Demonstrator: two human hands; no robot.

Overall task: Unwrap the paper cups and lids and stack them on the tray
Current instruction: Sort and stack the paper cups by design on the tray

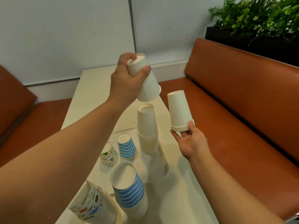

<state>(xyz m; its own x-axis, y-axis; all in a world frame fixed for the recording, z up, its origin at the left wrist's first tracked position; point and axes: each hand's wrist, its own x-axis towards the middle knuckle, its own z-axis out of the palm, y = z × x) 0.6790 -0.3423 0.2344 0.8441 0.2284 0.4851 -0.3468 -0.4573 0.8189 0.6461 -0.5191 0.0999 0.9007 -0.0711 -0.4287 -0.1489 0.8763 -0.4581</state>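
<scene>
Grip check: my left hand [127, 81] clutches one white cup [146, 81]; at four o'clock, my right hand [192, 143] pinches a short cup stack [180, 110].

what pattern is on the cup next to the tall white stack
Blue with white wavy stripes on the upside-down paper cup, clearest in the head view.

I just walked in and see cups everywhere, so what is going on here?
A person is stacking paper cups upside down on a pale tray. The left hand grips a plain white cup in the air above a tall white stack on the tray. The right hand holds a short stack of white cups by its rims. Blue-striped cups and patterned cups already stand nearby.
</scene>
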